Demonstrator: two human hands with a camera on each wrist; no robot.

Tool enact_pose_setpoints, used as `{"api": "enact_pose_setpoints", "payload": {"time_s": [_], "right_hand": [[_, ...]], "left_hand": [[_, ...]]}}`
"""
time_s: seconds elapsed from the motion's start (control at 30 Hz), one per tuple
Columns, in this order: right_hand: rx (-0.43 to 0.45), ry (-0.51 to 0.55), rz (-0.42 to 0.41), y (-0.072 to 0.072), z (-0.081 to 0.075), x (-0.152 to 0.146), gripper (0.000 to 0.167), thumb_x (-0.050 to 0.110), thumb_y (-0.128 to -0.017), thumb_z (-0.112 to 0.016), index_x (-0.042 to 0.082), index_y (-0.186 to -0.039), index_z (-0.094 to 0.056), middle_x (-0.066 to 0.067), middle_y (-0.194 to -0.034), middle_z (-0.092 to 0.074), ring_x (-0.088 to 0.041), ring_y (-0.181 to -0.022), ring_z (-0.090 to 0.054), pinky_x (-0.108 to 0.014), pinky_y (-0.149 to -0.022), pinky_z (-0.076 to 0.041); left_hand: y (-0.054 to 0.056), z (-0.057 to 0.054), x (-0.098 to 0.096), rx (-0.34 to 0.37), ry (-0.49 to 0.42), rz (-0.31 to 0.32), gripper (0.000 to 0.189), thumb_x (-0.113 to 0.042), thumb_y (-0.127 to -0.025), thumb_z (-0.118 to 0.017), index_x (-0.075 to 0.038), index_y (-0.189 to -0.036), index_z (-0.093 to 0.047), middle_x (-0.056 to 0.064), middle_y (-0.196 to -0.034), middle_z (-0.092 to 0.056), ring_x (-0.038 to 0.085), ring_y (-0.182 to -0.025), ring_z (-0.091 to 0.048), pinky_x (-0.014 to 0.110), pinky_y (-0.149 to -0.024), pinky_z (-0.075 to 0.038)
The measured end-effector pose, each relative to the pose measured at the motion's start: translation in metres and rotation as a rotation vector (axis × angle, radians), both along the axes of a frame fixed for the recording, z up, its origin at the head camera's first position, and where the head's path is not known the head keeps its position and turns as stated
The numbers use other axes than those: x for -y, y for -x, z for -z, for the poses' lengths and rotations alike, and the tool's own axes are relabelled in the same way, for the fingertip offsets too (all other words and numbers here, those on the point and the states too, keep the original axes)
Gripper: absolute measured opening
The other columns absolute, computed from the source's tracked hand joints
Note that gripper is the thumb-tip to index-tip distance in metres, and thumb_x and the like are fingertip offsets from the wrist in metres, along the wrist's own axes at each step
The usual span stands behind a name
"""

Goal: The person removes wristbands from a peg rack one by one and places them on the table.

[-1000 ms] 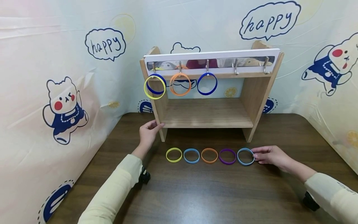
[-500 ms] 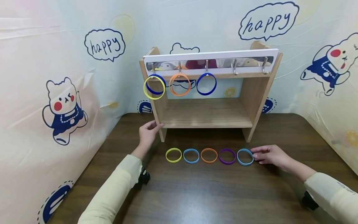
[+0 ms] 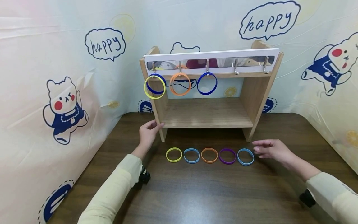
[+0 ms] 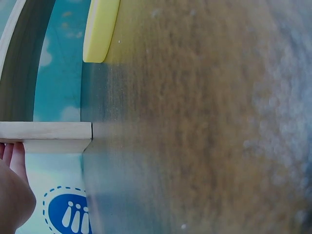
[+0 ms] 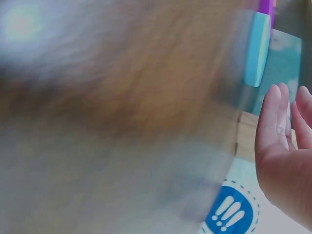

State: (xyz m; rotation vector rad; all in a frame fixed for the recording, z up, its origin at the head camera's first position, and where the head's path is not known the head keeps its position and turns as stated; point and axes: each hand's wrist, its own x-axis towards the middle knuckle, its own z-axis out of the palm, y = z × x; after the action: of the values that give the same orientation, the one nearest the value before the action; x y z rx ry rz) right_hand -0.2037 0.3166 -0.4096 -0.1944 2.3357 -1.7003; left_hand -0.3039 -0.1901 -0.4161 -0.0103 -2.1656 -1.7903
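Note:
My left hand [image 3: 147,134] pinches the lower left side panel [image 4: 48,130] of a wooden rack [image 3: 207,112], thumb on its front edge. On the dark table before the rack lie flat rings in a row: yellow [image 3: 174,161], light blue ring [image 3: 191,162], orange ring [image 3: 209,162], purple ring [image 3: 227,163] and, at the right end, another light blue ring [image 3: 245,164]. Just right of that last ring is my right hand [image 3: 272,151], fingers extended and apart from it. The right wrist view shows that hand [image 5: 282,146] holding nothing, with the light blue ring [image 5: 257,48] beyond its fingertips.
Metal hooks line the rack's white top rail [image 3: 223,53]. From the left hooks hang a yellow ring [image 3: 145,90] with a dark blue ring [image 3: 160,92], an orange ring [image 3: 180,94] and a dark blue ring [image 3: 207,93]. A printed cloth [image 3: 195,18] surrounds the table.
My right hand has let go of the right-end light blue ring and moved slightly up and right, its fingers spreading. My left hand and the rings stay put.

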Motion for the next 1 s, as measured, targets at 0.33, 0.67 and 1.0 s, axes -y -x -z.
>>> {"api": "enact_pose_setpoints", "payload": {"time_s": [0.33,0.67,1.0], "right_hand": [[-0.141,0.068,0.038,0.007,-0.024,0.022,0.037,0.017,-0.093,-0.069,-0.004,-0.123,-0.062,0.001,-0.102,-0.071,-0.019,-0.093,-0.069,-0.039,-0.079,-0.055],[-0.243,0.269,0.045,0.018,-0.056,0.056,0.028,0.008,-0.093,-0.066,0.000,-0.120,-0.064,-0.002,-0.101,-0.072,-0.014,-0.089,-0.070,-0.031,-0.076,-0.056],[-0.293,0.433,0.061,0.029,-0.087,0.097,0.026,0.010,-0.092,-0.068,0.007,-0.118,-0.066,-0.005,-0.107,-0.070,-0.016,-0.096,-0.068,-0.029,-0.079,-0.054]], "left_hand": [[0.000,-0.001,0.001,-0.002,-0.006,-0.005,0.054,-0.042,-0.074,-0.084,-0.006,-0.112,-0.072,0.010,-0.106,-0.070,0.021,-0.097,-0.064,0.037,-0.085,-0.053],[-0.001,-0.001,-0.001,-0.013,-0.018,-0.001,0.050,-0.039,-0.075,-0.084,-0.006,-0.111,-0.073,0.010,-0.106,-0.070,0.020,-0.096,-0.065,0.037,-0.085,-0.053],[0.000,0.001,-0.001,-0.029,-0.016,-0.003,0.052,-0.041,-0.074,-0.084,-0.006,-0.111,-0.073,0.010,-0.105,-0.070,0.020,-0.096,-0.065,0.036,-0.084,-0.054]]}}
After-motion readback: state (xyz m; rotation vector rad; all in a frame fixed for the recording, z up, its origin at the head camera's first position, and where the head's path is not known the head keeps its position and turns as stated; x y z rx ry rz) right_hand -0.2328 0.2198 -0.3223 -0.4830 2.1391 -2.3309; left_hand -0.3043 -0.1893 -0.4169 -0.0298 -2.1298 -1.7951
